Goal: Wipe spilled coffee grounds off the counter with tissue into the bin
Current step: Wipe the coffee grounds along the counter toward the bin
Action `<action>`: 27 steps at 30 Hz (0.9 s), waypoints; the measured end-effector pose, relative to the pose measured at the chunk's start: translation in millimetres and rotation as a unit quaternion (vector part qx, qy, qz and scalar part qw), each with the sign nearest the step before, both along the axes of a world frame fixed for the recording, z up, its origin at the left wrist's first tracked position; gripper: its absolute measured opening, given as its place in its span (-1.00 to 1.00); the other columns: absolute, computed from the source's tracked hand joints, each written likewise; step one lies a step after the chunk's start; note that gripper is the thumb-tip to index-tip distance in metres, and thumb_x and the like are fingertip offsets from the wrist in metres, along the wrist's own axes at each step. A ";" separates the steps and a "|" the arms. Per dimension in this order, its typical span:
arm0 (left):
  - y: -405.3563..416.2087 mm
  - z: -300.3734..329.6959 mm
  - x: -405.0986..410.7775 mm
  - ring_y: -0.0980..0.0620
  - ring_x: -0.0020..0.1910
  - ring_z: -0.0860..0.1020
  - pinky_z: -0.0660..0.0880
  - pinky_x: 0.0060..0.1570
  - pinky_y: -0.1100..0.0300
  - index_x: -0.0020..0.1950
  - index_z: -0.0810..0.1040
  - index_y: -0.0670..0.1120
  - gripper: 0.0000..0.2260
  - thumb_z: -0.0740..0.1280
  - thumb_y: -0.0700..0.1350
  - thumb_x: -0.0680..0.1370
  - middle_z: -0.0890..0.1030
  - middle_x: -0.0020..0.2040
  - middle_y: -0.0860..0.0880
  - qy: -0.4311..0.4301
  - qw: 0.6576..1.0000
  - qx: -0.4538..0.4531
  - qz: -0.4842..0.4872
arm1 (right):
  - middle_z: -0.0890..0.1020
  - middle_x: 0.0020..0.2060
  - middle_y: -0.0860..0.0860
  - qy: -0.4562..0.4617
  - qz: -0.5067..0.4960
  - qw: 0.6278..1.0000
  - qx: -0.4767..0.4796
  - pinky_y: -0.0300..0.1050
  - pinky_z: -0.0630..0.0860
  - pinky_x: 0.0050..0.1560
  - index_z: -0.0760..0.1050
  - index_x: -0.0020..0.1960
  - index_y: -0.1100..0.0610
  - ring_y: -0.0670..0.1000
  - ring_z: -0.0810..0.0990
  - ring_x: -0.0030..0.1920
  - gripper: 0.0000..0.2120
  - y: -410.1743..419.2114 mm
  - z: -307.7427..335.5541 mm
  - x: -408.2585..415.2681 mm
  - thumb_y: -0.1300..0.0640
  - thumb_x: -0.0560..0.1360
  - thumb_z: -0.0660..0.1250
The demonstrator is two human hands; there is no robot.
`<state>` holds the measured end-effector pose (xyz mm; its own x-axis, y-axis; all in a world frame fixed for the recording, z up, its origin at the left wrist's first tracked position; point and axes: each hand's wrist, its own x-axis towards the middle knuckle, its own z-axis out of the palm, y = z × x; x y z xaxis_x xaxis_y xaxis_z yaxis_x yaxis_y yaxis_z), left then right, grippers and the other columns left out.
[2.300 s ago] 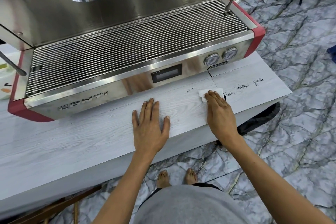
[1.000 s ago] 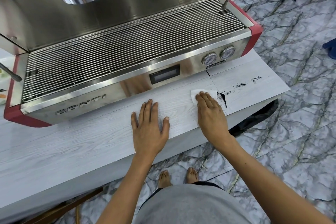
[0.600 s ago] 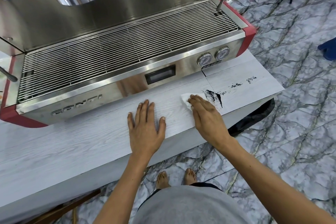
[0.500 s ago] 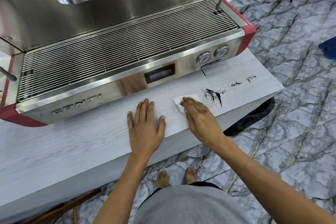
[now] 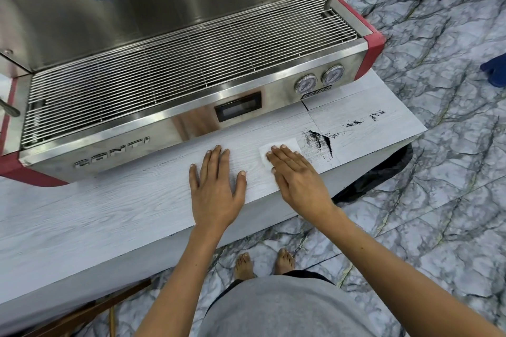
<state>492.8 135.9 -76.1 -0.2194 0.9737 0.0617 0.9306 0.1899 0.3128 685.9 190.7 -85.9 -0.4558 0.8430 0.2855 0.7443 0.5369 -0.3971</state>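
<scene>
Fingers of the right hand lie flat and together, pressing a white square tissue on the pale wood-grain counter. Just right of it are smeared black coffee grounds. The left hand rests spread, holding nothing. A black bin bag hangs below the counter edge.

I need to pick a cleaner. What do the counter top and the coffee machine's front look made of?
Counter top: pale matt wood-grain surface with a seam between panels, likely laminate rather than solid wood. Coffee machine: brushed and polished stainless steel by its mirror reflections; the red corners may be painted metal or plastic.
</scene>
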 end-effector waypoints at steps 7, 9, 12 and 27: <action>-0.4 0.8 -0.6 0.06 0.60 0.02 -0.12 0.56 -0.09 0.59 0.15 0.00 -0.41 -0.04 0.23 0.62 0.11 0.62 0.03 -0.002 1.000 0.000 -0.002 | 0.46 0.37 0.07 0.000 -0.028 1.000 -0.009 0.06 0.29 0.42 0.44 0.37 0.17 0.03 0.34 0.43 -0.62 15.1 1.8 20.8 0.12 0.61 0.09; -0.3 1.1 -0.5 0.07 0.60 0.02 -0.12 0.56 -0.09 0.59 0.15 0.00 -0.41 -0.05 0.23 0.62 0.11 0.62 0.03 -0.005 1.000 0.000 -0.001 | 0.47 0.36 0.08 0.002 -0.033 0.999 -0.010 0.08 0.29 0.42 0.44 0.37 0.18 0.04 0.34 0.43 -0.61 17.5 2.6 22.4 0.12 0.61 0.08; -0.6 0.7 -0.8 0.07 0.60 0.01 -0.13 0.56 -0.08 0.59 0.15 0.00 -0.41 -0.04 0.24 0.62 0.11 0.62 0.04 -0.004 1.000 0.000 -0.002 | 0.48 0.35 0.09 0.006 -0.046 0.999 -0.007 0.08 0.30 0.42 0.44 0.36 0.19 0.05 0.36 0.42 -0.60 19.3 2.6 25.3 0.12 0.61 0.05; 7.4 3.8 12.0 0.01 0.59 0.08 -0.09 0.55 -0.14 0.54 0.27 -0.06 -0.40 -0.01 0.22 0.58 0.20 0.59 -0.02 -0.036 0.999 0.023 0.025 | 0.40 0.41 0.14 -0.035 -0.028 0.999 -0.015 0.06 0.25 0.44 0.35 0.42 0.23 0.09 0.32 0.44 -0.53 24.8 11.1 20.8 0.11 0.56 0.03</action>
